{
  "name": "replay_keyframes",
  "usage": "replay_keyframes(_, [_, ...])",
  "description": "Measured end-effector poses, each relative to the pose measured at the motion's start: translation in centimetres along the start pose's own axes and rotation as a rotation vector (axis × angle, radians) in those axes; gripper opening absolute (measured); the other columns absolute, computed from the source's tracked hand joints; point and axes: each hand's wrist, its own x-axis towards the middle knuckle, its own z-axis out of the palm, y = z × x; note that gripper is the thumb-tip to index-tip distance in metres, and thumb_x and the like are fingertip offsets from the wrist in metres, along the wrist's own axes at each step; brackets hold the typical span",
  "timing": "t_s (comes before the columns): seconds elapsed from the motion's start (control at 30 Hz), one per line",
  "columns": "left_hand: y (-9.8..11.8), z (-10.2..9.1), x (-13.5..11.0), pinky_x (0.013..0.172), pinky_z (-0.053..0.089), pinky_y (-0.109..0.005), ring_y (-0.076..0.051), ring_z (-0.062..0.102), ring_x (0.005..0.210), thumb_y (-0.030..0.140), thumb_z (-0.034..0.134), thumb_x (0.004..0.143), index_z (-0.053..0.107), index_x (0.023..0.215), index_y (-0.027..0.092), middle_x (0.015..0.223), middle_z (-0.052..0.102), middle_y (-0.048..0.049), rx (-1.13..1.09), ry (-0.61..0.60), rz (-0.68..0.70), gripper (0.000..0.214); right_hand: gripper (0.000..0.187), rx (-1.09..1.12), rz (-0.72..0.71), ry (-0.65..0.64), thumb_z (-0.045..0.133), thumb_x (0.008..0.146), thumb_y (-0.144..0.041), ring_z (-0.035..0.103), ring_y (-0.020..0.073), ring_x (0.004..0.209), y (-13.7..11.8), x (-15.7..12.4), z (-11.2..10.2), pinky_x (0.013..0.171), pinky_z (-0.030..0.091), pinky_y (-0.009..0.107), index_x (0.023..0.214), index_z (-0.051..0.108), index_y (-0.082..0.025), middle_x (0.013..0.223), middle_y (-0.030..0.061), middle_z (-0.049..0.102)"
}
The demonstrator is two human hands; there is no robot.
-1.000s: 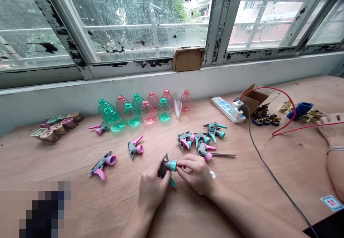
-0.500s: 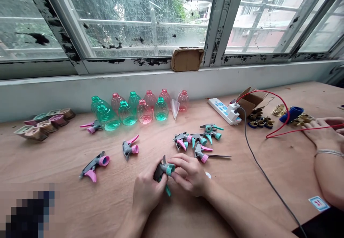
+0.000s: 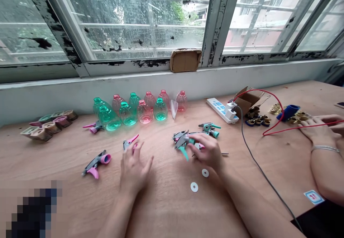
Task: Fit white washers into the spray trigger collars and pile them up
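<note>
My right hand (image 3: 208,152) is closed on a grey spray trigger head with a teal collar and trigger (image 3: 183,145), held low over the table beside the pile of trigger heads (image 3: 206,128). My left hand (image 3: 133,166) is open with fingers spread, empty, just below a grey and pink trigger head (image 3: 130,143). Two white washers lie on the wood near my right wrist, one (image 3: 205,172) and another (image 3: 194,186).
Green and pink plastic bottles (image 3: 129,110) stand in a cluster by the wall. Another pink trigger head (image 3: 97,160) lies at the left. A power strip (image 3: 221,109), a grey cable (image 3: 258,166) and a red wire (image 3: 271,130) cross the right side, where another person's hand (image 3: 319,128) rests.
My hands have come apart. The right hand carried the teal trigger head up and right to the pile; the left let go, opened and moved left. The washers are now uncovered.
</note>
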Motion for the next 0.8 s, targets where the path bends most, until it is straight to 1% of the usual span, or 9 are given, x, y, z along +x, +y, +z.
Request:
replay_keyframes(0.07, [-1.0, 0.1, 0.5, 0.107, 0.035, -0.059, -0.04, 0.039, 0.134, 0.033, 0.055, 0.087, 0.048, 0.137, 0.018, 0.147, 0.043, -0.0188, 0.136, 0.008, -0.12, 0.052, 0.021, -0.103, 0.185, 0.05, 0.058, 0.091, -0.032, 0.068, 0.0208, 0.088, 1.8, 0.5, -1.2, 0.082, 0.052, 0.032, 0.103, 0.069, -0.018, 0.099, 0.0091, 0.073])
replay_keyframes(0.2, [-2.3, 0.4, 0.6, 0.106, 0.038, -0.053, -0.034, 0.049, 0.126, 0.019, 0.047, 0.087, 0.051, 0.134, 0.016, 0.136, 0.056, -0.0158, 0.114, -0.068, -0.089, 0.047, 0.025, -0.306, 0.451, -0.199, 0.059, 0.087, -0.038, 0.066, 0.0223, 0.087, 3.9, 0.8, -2.4, 0.08, 0.048, 0.032, 0.099, 0.072, -0.02, 0.095, 0.0061, 0.074])
replay_keyframes(0.27, [-2.3, 0.4, 0.6, 0.104, 0.041, -0.05, -0.031, 0.053, 0.12, 0.014, 0.046, 0.084, 0.051, 0.133, 0.016, 0.127, 0.062, -0.0143, 0.045, -0.065, -0.041, 0.05, 0.025, -0.333, 0.473, -0.292, 0.059, 0.086, -0.038, 0.065, 0.0235, 0.095, 4.2, 0.8, -2.4, 0.083, 0.046, 0.032, 0.1, 0.072, -0.021, 0.099, 0.006, 0.073])
replay_keyframes(0.37, [-1.9, 0.2, 0.4, 0.1, 0.046, -0.047, -0.03, 0.057, 0.113, 0.015, 0.049, 0.082, 0.052, 0.134, 0.019, 0.119, 0.067, -0.0106, -0.056, -0.056, -0.035, 0.052, 0.029, -0.301, 0.41, -0.25, 0.06, 0.085, -0.037, 0.062, 0.0243, 0.103, 4.0, 0.8, -2.3, 0.089, 0.044, 0.032, 0.105, 0.069, -0.018, 0.109, 0.0085, 0.07])
replay_keyframes(0.5, [-1.1, -0.2, 0.2, 0.095, 0.049, -0.045, -0.028, 0.06, 0.108, 0.019, 0.053, 0.082, 0.052, 0.134, 0.023, 0.115, 0.07, -0.0063, -0.109, -0.052, -0.058, 0.052, 0.025, -0.271, 0.397, -0.198, 0.056, 0.088, -0.038, 0.061, 0.0186, 0.075, 2.8, 1.2, -3.3, 0.072, 0.043, 0.028, 0.091, 0.068, -0.017, 0.085, 0.0064, 0.069])
replay_keyframes(0.57, [-0.9, -0.3, 0.1, 0.093, 0.05, -0.044, -0.028, 0.06, 0.106, 0.02, 0.053, 0.083, 0.053, 0.134, 0.022, 0.114, 0.07, -0.0062, -0.104, -0.056, -0.067, 0.05, 0.029, -0.204, 0.411, -0.355, 0.054, 0.089, -0.039, 0.053, 0.0145, 0.058, 1.9, 1.5, -4.3, 0.06, 0.038, 0.027, 0.075, 0.067, -0.017, 0.064, 0.0017, 0.063])
replay_keyframes(0.63, [-0.8, -0.3, 0.1, 0.094, 0.049, -0.045, -0.028, 0.06, 0.106, 0.018, 0.053, 0.083, 0.054, 0.132, 0.021, 0.116, 0.07, -0.0068, -0.095, -0.068, -0.064, 0.049, 0.03, -0.088, 0.409, -0.636, 0.056, 0.087, -0.037, 0.05, 0.0126, 0.053, 0.9, 1.8, -5.4, 0.054, 0.034, 0.026, 0.067, 0.068, -0.018, 0.057, -0.0001, 0.06])
replay_keyframes(0.7, [-0.8, -0.2, 0.2, 0.096, 0.048, -0.045, -0.028, 0.059, 0.108, 0.017, 0.052, 0.084, 0.056, 0.13, 0.021, 0.121, 0.068, -0.0076, -0.086, -0.085, -0.042, 0.046, 0.017, -0.022, 0.415, -0.877, 0.062, 0.081, -0.029, 0.053, 0.0124, 0.056, 0.0, 2.0, -6.2, 0.052, 0.033, 0.024, 0.071, 0.072, -0.019, 0.063, -0.0004, 0.065])
replay_keyframes(0.8, [-0.7, 0.0, 0.3, 0.098, 0.046, -0.046, -0.028, 0.058, 0.111, 0.017, 0.052, 0.086, 0.061, 0.124, 0.02, 0.122, 0.067, -0.0083, -0.075, -0.112, 0.002, 0.039, 0.011, -0.039, 0.393, -1.027, 0.072, 0.069, -0.022, 0.056, 0.0135, 0.06, -0.9, 2.1, -6.6, 0.053, 0.033, 0.023, 0.08, 0.074, -0.021, 0.067, -0.0011, 0.067])
